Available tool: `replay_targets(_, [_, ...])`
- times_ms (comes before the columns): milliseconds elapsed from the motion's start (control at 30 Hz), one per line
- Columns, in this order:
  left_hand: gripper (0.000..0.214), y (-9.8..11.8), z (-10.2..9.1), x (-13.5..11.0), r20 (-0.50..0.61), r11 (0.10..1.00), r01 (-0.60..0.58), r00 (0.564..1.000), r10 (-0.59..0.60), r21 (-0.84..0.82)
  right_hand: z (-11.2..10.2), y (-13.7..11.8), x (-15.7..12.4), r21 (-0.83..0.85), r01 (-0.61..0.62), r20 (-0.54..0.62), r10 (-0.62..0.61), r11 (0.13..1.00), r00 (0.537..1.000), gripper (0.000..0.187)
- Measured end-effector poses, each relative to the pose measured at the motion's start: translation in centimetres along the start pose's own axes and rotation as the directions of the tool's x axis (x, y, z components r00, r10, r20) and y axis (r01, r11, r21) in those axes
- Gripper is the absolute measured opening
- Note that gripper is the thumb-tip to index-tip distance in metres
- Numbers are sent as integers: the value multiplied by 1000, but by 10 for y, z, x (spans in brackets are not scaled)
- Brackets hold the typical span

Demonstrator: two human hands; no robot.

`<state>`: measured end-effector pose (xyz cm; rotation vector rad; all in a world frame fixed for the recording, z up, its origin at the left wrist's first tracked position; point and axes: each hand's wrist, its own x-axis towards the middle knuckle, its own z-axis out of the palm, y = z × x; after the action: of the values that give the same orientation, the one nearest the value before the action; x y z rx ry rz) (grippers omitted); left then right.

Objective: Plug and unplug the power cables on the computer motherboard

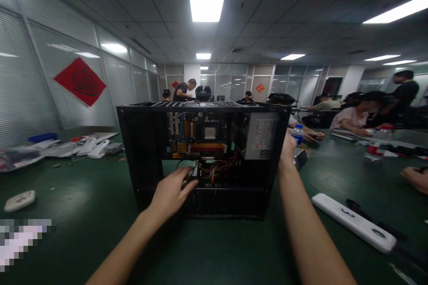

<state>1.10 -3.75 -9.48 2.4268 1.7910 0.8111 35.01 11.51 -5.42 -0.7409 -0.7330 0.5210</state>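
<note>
A black computer case (200,205) stands upright on the table, its near side uncovered. Inside sit a motherboard (197,133) and, at upper right, a power supply (262,136) with a coloured cable bundle (219,170) hanging below it. My left hand (174,187) reaches into the lower opening, thumb and fingers apart, close to thin dark wires left of the bundle; whether it touches them I cannot tell. My right hand (288,147) is at the case's right side toward the back, its fingers hidden behind the case.
The green table (83,187) bears a white power bank-like bar (354,221) at right and a white oval device (20,200) at left. Loose parts and a blue tray (43,137) lie back left. Bottles (381,142) stand at right, where other people sit; a co-worker's hand (414,179) rests there.
</note>
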Motion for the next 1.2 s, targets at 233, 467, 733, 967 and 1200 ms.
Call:
replay_targets(233, [27, 0, -22, 60, 425, 942, -227, 848, 317, -249, 19, -113, -55, 236, 268, 73, -292, 934, 953, 25])
replay_targets(467, [27, -4, -11, 76, 393, 936, -174, 872, 291, -308, 43, -145, -138, 4, 492, 633, -383, 871, 673, 34])
replay_targets(733, [28, -1, -18, 80, 197, 904, -187, 940, 278, -386, 66, -49, -144, -375, 561, 909, 176, 738, 377, 15])
replay_targets(967, [39, -4, -18, 85, 154, 905, -86, 974, 164, -417, 68, -17, -131, -489, 155, 858, 441, 858, 263, 27])
replay_targets(1200, [38, -19, -19, 83, 270, 802, 87, 958, 95, -592, 71, -23, -134, -486, 28, 786, 423, 874, 450, 27])
